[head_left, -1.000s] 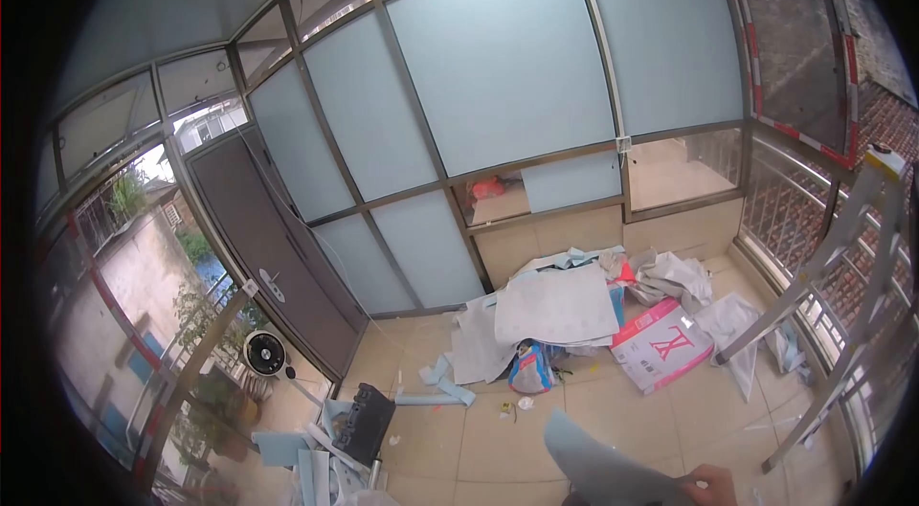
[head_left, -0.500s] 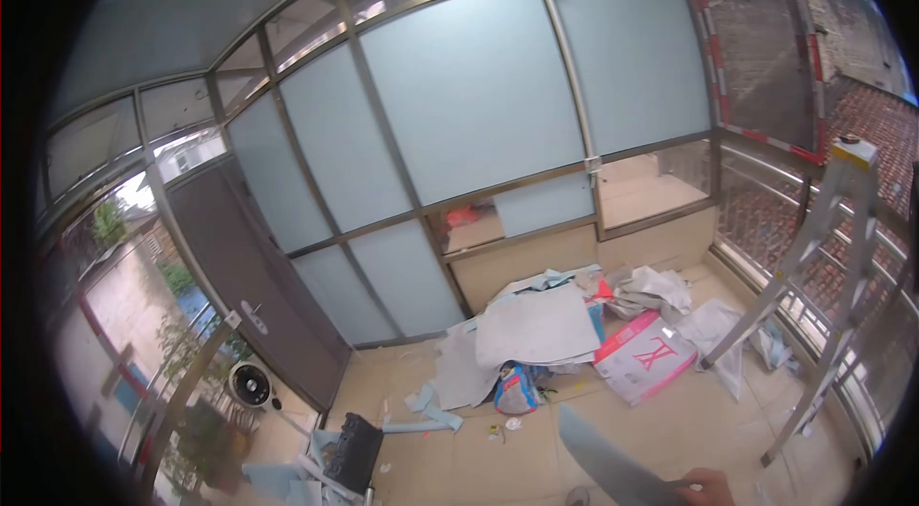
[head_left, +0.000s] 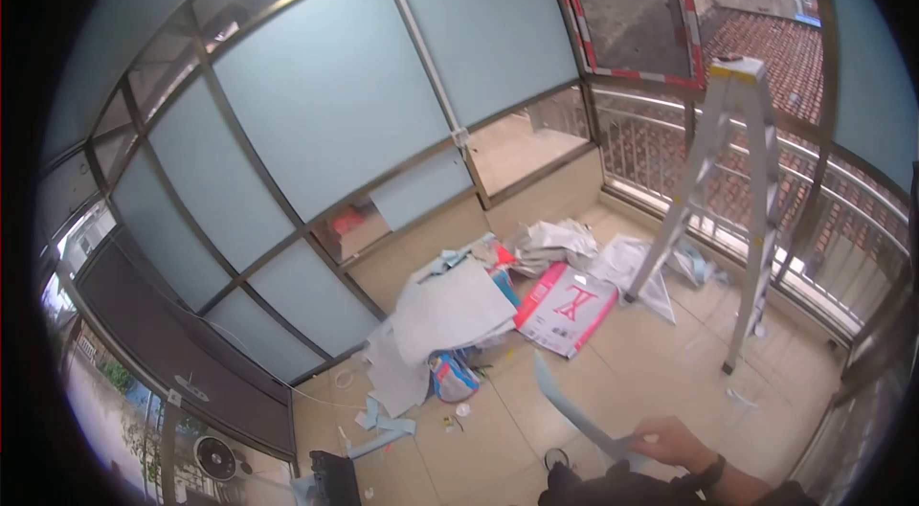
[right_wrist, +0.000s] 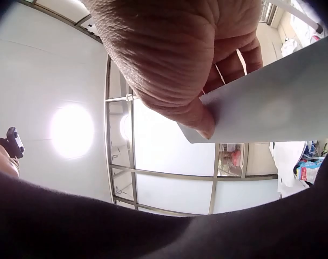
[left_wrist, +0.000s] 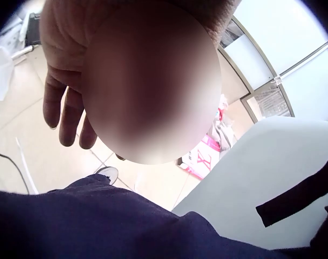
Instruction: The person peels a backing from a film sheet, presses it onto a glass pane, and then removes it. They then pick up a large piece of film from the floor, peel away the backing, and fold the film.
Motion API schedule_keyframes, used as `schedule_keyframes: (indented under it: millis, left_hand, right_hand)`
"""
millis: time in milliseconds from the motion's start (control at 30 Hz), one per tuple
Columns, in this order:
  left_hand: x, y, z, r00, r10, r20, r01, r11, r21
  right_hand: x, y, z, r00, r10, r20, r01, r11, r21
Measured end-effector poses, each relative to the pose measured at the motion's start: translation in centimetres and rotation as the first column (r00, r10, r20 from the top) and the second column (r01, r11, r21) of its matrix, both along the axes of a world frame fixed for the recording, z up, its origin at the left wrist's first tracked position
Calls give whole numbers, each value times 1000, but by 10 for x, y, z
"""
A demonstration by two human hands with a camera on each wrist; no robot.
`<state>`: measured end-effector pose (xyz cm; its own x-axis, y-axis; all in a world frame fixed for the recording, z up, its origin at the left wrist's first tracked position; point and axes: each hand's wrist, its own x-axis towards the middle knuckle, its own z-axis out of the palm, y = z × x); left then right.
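Where the sheet (right_wrist: 282,100) ends, the right hand (right_wrist: 180,54) pinches.

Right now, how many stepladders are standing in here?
1: the stepladder stands toward the right of the head view, by the metal railing. Any outside these views I can't count.

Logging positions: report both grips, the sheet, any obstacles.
Right grip pinching pale-blue sheet by one end. Left grip open. Possible obstacles: stepladder, loose sheets on floor.
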<state>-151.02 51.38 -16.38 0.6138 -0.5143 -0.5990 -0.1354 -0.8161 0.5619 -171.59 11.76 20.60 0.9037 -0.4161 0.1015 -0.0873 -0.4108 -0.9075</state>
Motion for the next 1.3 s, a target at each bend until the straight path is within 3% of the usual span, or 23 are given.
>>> schedule_keyframes:
  millis: [67,167,367,533,833,1300]
  left_hand:
    - [3,-1,-8,999,-6,-39,7,999,40]
    - [4,-1,-14,994,-67,88,64,997,38]
    - [2,-6,23,999,-29,16,28,999,23]
    - [7,0,-2,999,-52,-9,52,998,30]
    - [5,-8,30,997,-49,-66,54,996,76]
    - [4,24,15,988,-27,-151,40,996,83]
  right_hand:
    - [0,0,0,1000,7,-7,-7,1000,25]
    - [-1,1,0,1000,23,1,-23,999,44]
    - [-1,6,7,1000,12,22,-14,994,110]
    - [-3,5,-4,999,13,51,-18,994,107]
    - [0,9,-11,999,27,41,-28,999,29]
    - [-1,17,-19,998,59,29,-61,995,83]
